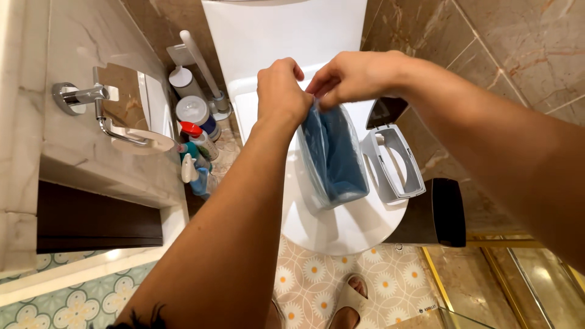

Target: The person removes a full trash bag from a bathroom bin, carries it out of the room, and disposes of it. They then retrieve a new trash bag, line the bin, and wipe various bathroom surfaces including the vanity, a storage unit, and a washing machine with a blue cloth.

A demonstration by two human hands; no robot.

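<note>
While both hands pinch its rim | left hand, right hand grip blue bag over toilet lid | likely light, limp; hold by top edge

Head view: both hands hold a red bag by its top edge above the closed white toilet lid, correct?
Not quite: the head view shows the bag is blue, not red. Left hand and right hand do grip its top edge above the closed white toilet lid.

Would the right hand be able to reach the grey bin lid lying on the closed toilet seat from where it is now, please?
Probably yes. The grey bin lid lies uncovered on the toilet seat, just below the right hand, with nothing between them. But that hand is pinching the blue bag together with the left hand, so it must let go first.
</note>
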